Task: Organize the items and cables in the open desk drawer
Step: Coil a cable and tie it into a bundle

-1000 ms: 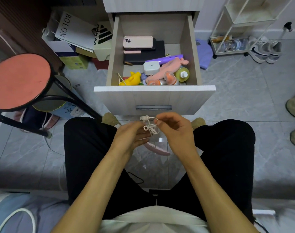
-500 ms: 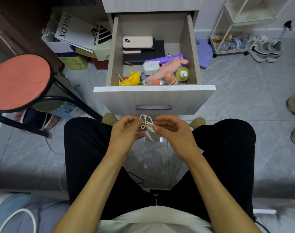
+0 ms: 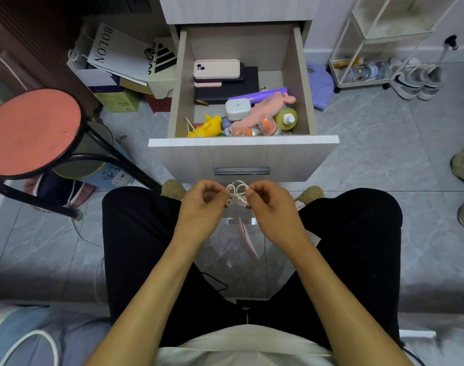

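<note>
Both hands are held together at frame centre, just below the drawer front. The left hand (image 3: 203,204) and right hand (image 3: 269,204) each have the fingers curled and pinched on a thin white cable (image 3: 236,194), gathered into small round loops between the two thumbs. The cable bundle is outside the drawer, in the air above the floor between the knees.

The open drawer (image 3: 242,151) lies at 12 o'clock from the hands. It is a rectangular box of pale wood-grain laminate with a dark recessed metal handle on its flat front. Inside, at the rear, a pink-cased phone (image 3: 216,69) lies on a flat black rectangular case (image 3: 249,85). Toward the front lie a rounded white plastic box (image 3: 237,109), a soft pink fabric item (image 3: 265,112), a purple stick-shaped item (image 3: 257,93), a yellow plastic toy (image 3: 208,126) and a round olive bottle with a white cap (image 3: 287,118).

At 9 o'clock stands a round stool (image 3: 30,130) with a matt red seat and black tubular legs. The floor (image 3: 384,154) is glossy grey marbled tile.
</note>
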`<state>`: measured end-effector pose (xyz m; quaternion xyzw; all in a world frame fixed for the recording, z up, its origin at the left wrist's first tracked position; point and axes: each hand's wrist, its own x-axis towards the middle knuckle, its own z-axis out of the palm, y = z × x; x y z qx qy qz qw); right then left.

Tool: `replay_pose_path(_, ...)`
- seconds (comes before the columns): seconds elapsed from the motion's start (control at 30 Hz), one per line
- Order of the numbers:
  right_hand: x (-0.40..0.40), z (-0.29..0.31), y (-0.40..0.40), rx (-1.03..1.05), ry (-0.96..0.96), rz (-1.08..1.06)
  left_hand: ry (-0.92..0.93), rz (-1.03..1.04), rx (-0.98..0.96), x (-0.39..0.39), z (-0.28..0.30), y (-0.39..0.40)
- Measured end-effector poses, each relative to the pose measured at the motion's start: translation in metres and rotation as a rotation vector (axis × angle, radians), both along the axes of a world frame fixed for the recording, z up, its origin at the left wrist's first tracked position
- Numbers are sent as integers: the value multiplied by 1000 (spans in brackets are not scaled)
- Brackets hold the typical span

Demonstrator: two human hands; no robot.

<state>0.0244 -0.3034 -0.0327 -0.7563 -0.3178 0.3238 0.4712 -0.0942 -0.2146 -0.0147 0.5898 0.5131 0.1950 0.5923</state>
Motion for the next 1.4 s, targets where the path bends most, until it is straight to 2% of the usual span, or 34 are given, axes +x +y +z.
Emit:
replay_pose_path(0.13,4,1,1,-27,-185,96,46,-154,277,3,10,7)
replay_pose_path(0.27,10,7,2,-53,-251,153,225,-286,336,7,13,13)
replay_pose_path(0.4,13,12,3,-57,-321,182,202,-298,397,7,11,12)
replay_pose_path(0.73,18,19,15,-170,-484,256,122,-212,381,3,9,9)
replay_pose_path(0.83,17,17,18,-187,-589,242,86,-180,272,6,12,9)
replay_pose_path(0.93,15,19,16,-43,-480,74,5,8,-21,11,10,10)
replay_pose_path(1.0,13,20,14,93,-269,-40,-53,102,-181,16,10,8)
replay_pose_path(1.1,8,19,12,182,100,-38,-82,119,-252,20,8,6)
replay_pose_path(1.17,9,16,10,124,206,49,-78,100,-229,18,7,6)
replay_pose_path(1.3,15,12,8,-23,102,192,-62,16,-108,8,6,6)
replay_pose_path(1.4,19,8,8,19,-144,220,-82,29,-156,5,4,10)
